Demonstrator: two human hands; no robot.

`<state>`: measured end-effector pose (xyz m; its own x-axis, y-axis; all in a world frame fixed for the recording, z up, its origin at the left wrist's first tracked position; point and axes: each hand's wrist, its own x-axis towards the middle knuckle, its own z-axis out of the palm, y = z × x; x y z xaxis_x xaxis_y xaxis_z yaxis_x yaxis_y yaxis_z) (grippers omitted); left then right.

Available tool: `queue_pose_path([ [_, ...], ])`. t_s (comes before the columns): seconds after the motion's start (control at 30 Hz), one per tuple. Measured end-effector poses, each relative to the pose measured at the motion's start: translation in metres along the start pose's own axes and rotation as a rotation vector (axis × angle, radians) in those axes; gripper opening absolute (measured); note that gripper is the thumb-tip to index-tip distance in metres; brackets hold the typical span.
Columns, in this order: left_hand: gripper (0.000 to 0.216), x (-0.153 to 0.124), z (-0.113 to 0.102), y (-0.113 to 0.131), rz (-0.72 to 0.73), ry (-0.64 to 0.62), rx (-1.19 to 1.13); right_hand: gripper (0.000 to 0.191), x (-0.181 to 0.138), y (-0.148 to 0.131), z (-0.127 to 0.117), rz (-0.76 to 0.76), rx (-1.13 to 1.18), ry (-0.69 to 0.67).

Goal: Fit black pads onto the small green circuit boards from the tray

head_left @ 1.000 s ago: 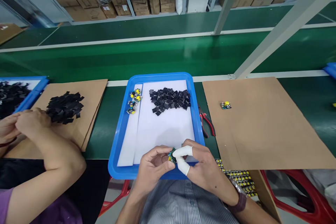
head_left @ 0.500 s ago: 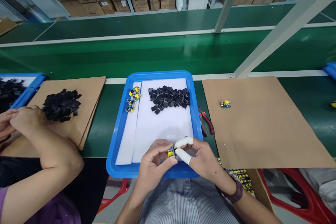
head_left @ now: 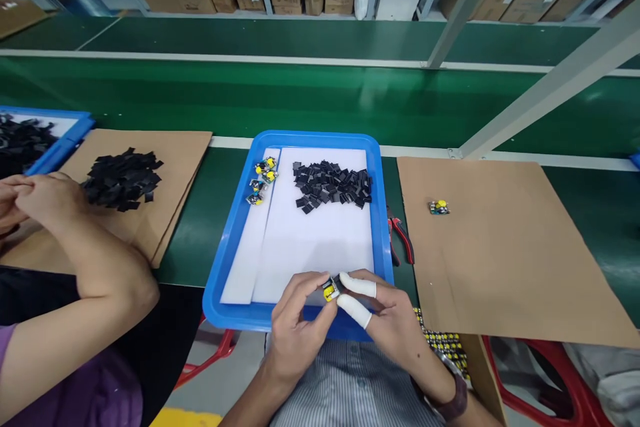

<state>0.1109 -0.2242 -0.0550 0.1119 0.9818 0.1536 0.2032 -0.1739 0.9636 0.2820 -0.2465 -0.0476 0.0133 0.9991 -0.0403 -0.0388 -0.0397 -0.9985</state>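
Observation:
Between thumb and fingers, my left hand (head_left: 300, 327) pinches a small circuit board with a yellow part (head_left: 329, 291) over the tray's near edge. My right hand (head_left: 393, 310), with white finger cots on thumb and forefinger, grips a small black piece (head_left: 341, 283) against the board's right side. Whether the piece is stuck to the board I cannot tell. Beneath and beyond my hands is the blue tray (head_left: 231, 247), lined with white sheets. It holds a heap of small black pieces (head_left: 333, 185) and, at its left, several similar circuit boards (head_left: 265, 173).
Red-handled pliers (head_left: 403, 240) lie right of the tray. One circuit board (head_left: 439, 207) rests on brown cardboard (head_left: 500, 260). More boards (head_left: 447, 347) fill a box below. At left, a co-worker's arm (head_left: 100, 247) is beside a black pile (head_left: 123, 180). A slanted metal post (head_left: 540, 93) rises right.
The view has shifted slightly. My hands have turned the board so its yellow part faces up more, and the black piece against it shows more clearly.

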Motion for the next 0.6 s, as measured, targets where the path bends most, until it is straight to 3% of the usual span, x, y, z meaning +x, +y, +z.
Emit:
queue_pose_path([
  [0.37,0.042,-0.002,-0.002,0.001,0.004,0.037,0.001,0.015,0.003,-0.003,0.01,0.019,0.046,-0.025],
  [0.6,0.042,-0.002,0.0,-0.004,-0.013,0.051,-0.054,0.029,0.0,-0.008,0.011,0.011,0.161,-0.115],
])
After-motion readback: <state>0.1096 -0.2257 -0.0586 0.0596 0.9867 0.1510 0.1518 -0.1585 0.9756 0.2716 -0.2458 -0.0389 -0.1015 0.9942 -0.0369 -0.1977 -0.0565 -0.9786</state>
